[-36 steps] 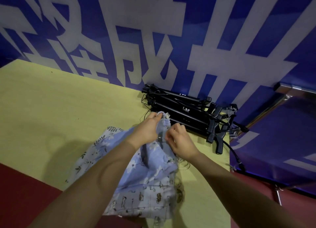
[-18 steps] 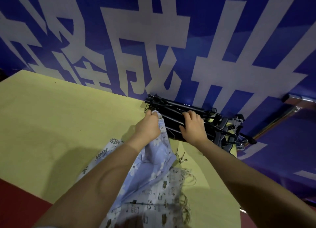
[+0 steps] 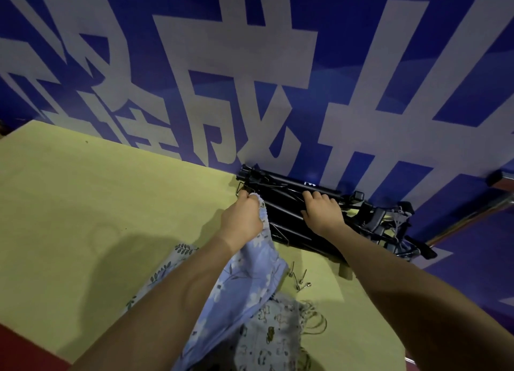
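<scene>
Grips with the left hand (image 3: pixel 242 220), far across the yellow table (image 3: pixel 83 203), the bunched hem of the blue floral cloth (image 3: pixel 250 284) trailing under the forearm, and clasps with the right hand (image 3: pixel 321 215), fingers curled over a bar, the black folded stand bundle (image 3: pixel 283 203) against the blue banner (image 3: pixel 361 64).

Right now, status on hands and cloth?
Left hand grips blue floral cloth at black folded frame. Right hand grips that frame. Small metal clips on table beside cloth.
</scene>
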The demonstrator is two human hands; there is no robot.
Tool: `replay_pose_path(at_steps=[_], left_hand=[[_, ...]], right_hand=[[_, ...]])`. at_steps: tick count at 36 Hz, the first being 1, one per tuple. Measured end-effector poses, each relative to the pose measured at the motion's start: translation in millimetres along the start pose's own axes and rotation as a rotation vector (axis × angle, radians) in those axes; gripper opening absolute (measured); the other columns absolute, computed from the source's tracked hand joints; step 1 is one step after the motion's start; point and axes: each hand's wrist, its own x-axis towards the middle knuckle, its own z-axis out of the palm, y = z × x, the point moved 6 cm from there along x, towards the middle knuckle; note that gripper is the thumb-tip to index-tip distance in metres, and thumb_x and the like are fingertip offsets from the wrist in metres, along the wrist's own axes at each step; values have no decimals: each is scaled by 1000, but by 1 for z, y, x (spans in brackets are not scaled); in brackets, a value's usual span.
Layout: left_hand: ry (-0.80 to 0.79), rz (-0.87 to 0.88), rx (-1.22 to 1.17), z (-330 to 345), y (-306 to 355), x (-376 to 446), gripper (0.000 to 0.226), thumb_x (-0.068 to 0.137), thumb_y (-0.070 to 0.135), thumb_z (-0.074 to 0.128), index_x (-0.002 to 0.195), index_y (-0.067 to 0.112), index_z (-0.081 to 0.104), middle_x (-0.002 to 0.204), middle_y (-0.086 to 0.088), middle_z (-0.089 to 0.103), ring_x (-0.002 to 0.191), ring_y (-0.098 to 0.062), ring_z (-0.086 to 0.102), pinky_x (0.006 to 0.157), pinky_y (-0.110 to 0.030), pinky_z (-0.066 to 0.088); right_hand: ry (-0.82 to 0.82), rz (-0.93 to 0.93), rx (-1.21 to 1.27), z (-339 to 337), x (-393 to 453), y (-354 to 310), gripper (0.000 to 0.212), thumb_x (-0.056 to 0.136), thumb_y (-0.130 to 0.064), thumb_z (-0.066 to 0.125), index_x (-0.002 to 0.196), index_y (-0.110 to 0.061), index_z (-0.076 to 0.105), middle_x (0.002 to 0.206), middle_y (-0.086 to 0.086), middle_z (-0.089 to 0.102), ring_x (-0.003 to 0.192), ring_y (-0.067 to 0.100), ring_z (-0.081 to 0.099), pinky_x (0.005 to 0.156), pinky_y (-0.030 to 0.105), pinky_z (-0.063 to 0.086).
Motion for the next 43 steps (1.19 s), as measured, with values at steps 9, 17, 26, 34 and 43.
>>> replay_pose_path(at_steps=[9,17,26,34,43], left_hand=[[22,25,38,2,-4,0,42,89,6,46,130,12,46,127,-7,43,101,-32,56,65,-35,42],[63,25,-89,-5,-7,-14,56,87,2,47,141,11,34,138,-6,35,113,-32,51,73,-37,46],[86,14,-345,-8,-19,-37,75,83,-8,48,149,8,17,153,-5,18,133,-25,37,103,-29,36],[32,130,-205,-13,-11,-66,93,80,-14,48,152,20,-1,158,7,1,135,-31,33,104,-39,41],[-19,243,-14,5,17,-104,97,81,-8,54,151,23,-4,158,11,-2,135,-29,27,103,-41,41]], right_hand=[[121,-60,12,-38,-15,-3,55,82,-29,59,130,-13,37,121,10,53,108,33,55,78,38,45],[136,-158,10,-61,-52,-6,51,80,-27,59,122,-10,36,113,11,59,91,35,61,63,36,42],[137,-224,-50,-68,-95,-2,61,84,-37,56,135,-15,32,113,8,61,92,31,62,64,34,43],[35,-316,-218,-42,-130,-23,61,84,-29,53,139,-15,31,118,8,58,91,31,61,59,32,37],[61,-401,-329,-42,-152,-47,43,84,-21,58,122,-10,40,111,10,55,100,30,56,77,34,37]])
